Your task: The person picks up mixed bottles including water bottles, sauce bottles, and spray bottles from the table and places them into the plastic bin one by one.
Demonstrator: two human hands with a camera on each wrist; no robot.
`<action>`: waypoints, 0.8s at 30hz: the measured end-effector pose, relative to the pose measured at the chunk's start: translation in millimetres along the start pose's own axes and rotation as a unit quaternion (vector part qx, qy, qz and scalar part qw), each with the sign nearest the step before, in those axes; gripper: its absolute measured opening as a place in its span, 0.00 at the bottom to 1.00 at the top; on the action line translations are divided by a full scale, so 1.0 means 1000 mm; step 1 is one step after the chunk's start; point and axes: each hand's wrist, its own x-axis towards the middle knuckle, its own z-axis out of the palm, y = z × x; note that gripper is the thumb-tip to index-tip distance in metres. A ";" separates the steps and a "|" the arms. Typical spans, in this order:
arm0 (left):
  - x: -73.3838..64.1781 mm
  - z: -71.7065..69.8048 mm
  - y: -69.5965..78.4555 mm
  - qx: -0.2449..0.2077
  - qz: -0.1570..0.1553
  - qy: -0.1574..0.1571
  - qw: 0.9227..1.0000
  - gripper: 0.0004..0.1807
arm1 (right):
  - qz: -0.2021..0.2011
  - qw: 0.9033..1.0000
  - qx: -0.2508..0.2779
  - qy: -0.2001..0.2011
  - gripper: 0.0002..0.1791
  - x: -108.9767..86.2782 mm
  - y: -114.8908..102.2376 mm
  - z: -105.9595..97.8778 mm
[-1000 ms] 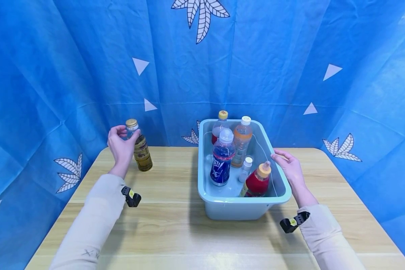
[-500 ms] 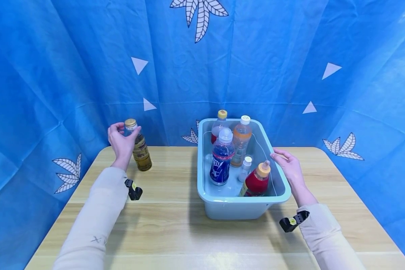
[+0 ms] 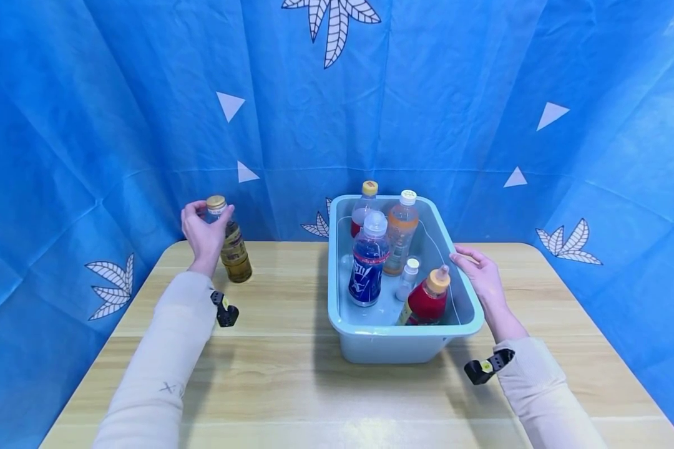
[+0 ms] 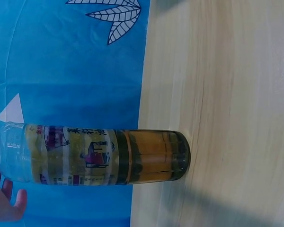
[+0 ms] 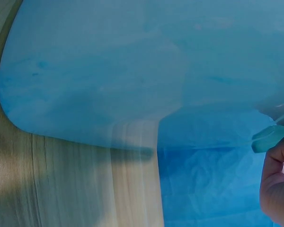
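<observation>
A bottle (image 3: 237,255) of amber liquid with a gold cap stands on the table at the left. My left hand (image 3: 205,240) holds it by the neck, thumb on the right and fingers on the left. The left wrist view shows the bottle's patterned label (image 4: 78,155) and some of my fingers (image 4: 20,202) below the neck. On the right, my right hand (image 3: 480,277) grips the right rim of a light blue plastic bin (image 3: 382,346), thumb and fingers at its edge. The right wrist view has the bin's wall (image 5: 94,75) filling most of the upper part.
Inside the bin stand a blue-labelled bottle (image 3: 366,274), an orange-banded bottle (image 3: 402,227), a yellow-capped bottle (image 3: 365,209), a small white-capped bottle (image 3: 407,284) and a leaning red bottle (image 3: 427,305). A blue curtain (image 3: 455,93) hangs behind the wooden table (image 3: 275,386).
My left forearm and wrist have risen slightly and shifted a little right, while the hand stays at the bottle's neck. The right hand and the bin keep their places.
</observation>
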 end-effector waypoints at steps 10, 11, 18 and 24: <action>0.005 0.000 -0.001 -0.011 -0.003 0.003 1.000 0.32 | 0.001 1.000 0.007 -0.002 0.28 -0.001 -0.001 0.000; 0.005 -0.001 -0.001 -0.012 -0.001 0.003 1.000 0.31 | 0.002 1.000 0.008 -0.002 0.27 0.000 -0.001 0.000; 0.005 -0.001 -0.001 -0.018 0.010 -0.001 1.000 0.28 | 0.008 1.000 0.012 -0.002 0.27 0.001 -0.001 0.001; 0.004 -0.002 -0.001 -0.015 0.021 -0.003 1.000 0.28 | 0.002 1.000 -0.004 -0.001 0.29 0.000 -0.002 0.000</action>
